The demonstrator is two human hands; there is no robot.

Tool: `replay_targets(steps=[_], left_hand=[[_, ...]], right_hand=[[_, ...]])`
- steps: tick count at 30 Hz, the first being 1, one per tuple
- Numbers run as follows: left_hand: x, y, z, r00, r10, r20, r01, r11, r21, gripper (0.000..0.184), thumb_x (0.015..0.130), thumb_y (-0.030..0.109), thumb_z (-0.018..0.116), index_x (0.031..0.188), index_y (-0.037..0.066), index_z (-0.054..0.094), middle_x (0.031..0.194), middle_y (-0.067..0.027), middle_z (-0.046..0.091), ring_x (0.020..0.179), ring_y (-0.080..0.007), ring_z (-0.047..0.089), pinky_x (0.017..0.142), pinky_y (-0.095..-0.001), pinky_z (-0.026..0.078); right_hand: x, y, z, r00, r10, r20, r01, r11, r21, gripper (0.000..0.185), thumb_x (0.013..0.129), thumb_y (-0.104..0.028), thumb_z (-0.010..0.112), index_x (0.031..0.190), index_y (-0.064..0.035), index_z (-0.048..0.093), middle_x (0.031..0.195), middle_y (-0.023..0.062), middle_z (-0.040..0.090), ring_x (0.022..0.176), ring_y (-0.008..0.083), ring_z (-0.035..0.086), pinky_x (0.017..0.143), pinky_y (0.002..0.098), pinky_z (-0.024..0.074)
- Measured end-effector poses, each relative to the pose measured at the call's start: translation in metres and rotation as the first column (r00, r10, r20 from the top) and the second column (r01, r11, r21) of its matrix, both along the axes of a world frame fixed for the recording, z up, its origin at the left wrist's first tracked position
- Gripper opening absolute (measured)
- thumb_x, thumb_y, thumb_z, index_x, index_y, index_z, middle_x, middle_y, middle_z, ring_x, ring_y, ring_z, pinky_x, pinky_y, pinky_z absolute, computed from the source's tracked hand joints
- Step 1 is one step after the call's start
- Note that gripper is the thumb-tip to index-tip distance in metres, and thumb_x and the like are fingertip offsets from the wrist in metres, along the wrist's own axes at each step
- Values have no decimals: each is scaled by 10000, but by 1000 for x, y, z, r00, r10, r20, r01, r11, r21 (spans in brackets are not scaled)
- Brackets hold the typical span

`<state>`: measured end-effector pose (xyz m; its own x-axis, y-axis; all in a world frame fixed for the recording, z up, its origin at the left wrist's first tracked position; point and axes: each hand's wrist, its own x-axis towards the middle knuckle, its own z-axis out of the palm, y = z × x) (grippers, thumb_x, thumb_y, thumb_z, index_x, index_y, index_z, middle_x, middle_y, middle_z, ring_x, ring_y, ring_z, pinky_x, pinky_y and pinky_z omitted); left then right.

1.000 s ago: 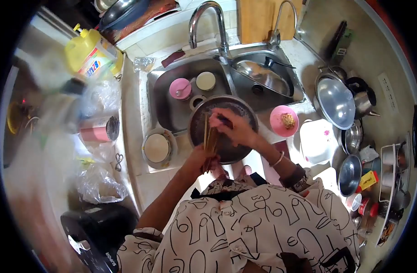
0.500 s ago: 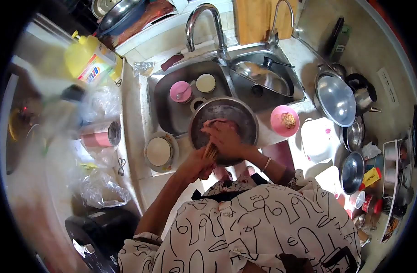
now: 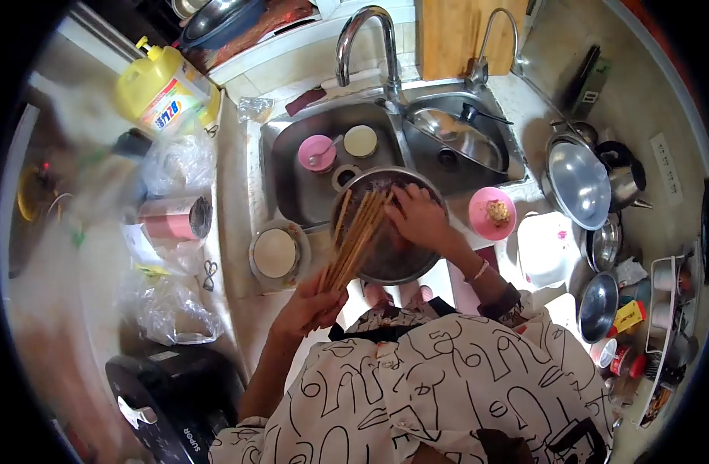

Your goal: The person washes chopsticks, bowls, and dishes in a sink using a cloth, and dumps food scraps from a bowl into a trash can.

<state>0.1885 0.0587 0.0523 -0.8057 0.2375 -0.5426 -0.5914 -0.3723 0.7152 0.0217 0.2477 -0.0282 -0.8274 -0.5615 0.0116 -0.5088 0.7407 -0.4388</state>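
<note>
My left hand (image 3: 312, 308) is closed round the lower ends of a bundle of wooden chopsticks (image 3: 354, 240). The bundle slants up and away over a round metal basin (image 3: 401, 274), its far ends slightly fanned. My right hand (image 3: 418, 218) is inside the basin's right half, fingers bent close to the chopsticks' far ends. Whatever it holds, if anything, is hidden; a reddish patch shows dimly below it. The basin rests at the front edge of the double sink (image 3: 285, 185).
In the left sink stand a pink bowl (image 3: 310, 147) with a spoon and a pale cup (image 3: 360, 142). A lid (image 3: 455, 138) leans in the right sink. A pink bowl with food (image 3: 480, 215) is to the right, stacked bowls (image 3: 276, 254) to the left. The faucet (image 3: 343, 58) arches behind.
My left hand has drawn down and left, and more of the chopsticks now shows. My right hand has shifted right, apart from the left. The pink material under it is mostly out of sight.
</note>
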Motion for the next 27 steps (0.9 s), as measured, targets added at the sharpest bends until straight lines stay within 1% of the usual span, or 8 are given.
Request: replay_targets(steps=[4, 6, 12, 16, 19, 21, 24, 27], left_hand=[[-12, 18, 1, 988, 63, -143, -71, 996, -54, 243, 794, 47, 464, 1034, 20, 439, 711, -43, 485, 462, -61, 424, 383, -176, 322], [-24, 25, -8, 980, -21, -198, 3, 996, -88, 240, 800, 57, 466, 1038, 31, 440, 720, -40, 490, 485, -65, 438, 400, -180, 335], [-67, 31, -42, 901, -337, -273, 240, 911, -336, 250, 816, 96, 499, 1054, 38, 450, 820, -46, 531, 670, -86, 515, 558, -200, 419], [-76, 8, -133, 711, -297, -638, -453, 500, -738, 304, 765, 119, 595, 1028, 19, 480, 834, -52, 550, 744, -155, 529, 640, -263, 428], [-65, 5, -114, 850, -28, -526, -371, 677, -635, 323, 809, 217, 562, 1033, -2, 478, 930, -124, 559, 825, -218, 556, 692, -312, 456], [-53, 7, -94, 987, 158, -33, -161, 975, -151, 468, 848, 380, 469, 1084, -23, 438, 1039, -177, 523, 913, -268, 549, 742, -368, 470], [-45, 9, -94, 991, 130, 12, -129, 959, 252, 584, 858, 483, 359, 1136, -30, 386, 1044, -173, 523, 927, -279, 547, 752, -394, 479], [-51, 23, -78, 970, 182, 158, -233, 877, 419, 508, 863, 454, 364, 1087, 5, 448, 956, -159, 570, 863, -284, 569, 763, -407, 464]], right_hand=[[-19, 15, 4, 764, 233, 601, -56, 953, -299, 458, 854, -360, 441, 1187, -47, 408, 1008, 119, 510, 890, 193, 514, 738, 322, 443], [-11, 15, 12, 376, 613, 695, 307, 625, -717, 417, 848, -330, 487, 1151, -49, 435, 880, 65, 511, 771, 125, 494, 731, 290, 445], [-8, -19, 27, 346, 810, 474, 579, 213, -787, 225, 847, -210, 516, 996, -52, 457, 858, 44, 500, 737, 121, 480, 741, 310, 450], [-1, -33, 34, 671, 571, 473, 408, 249, -879, 131, 853, -130, 498, 940, -40, 459, 860, 41, 515, 760, 125, 514, 703, 270, 440], [1, -42, 25, 806, 492, 329, 140, 382, -914, 71, 845, -97, 500, 882, -37, 487, 818, 27, 525, 717, 108, 514, 660, 241, 425], [2, -47, 3, 812, 508, 289, 39, 447, -894, 89, 782, -74, 559, 852, -50, 509, 833, 42, 505, 776, 154, 511, 693, 262, 409], [-5, -44, -29, 854, 458, -246, -513, 660, -550, 166, 697, -65, 573, 850, -56, 508, 888, 71, 473, 869, 232, 465, 770, 320, 383], [-2, -38, -39, 821, 550, -150, -570, 782, -252, 203, 633, -149, 589, 790, -41, 519, 901, 113, 502, 946, 307, 429, 824, 404, 367]])
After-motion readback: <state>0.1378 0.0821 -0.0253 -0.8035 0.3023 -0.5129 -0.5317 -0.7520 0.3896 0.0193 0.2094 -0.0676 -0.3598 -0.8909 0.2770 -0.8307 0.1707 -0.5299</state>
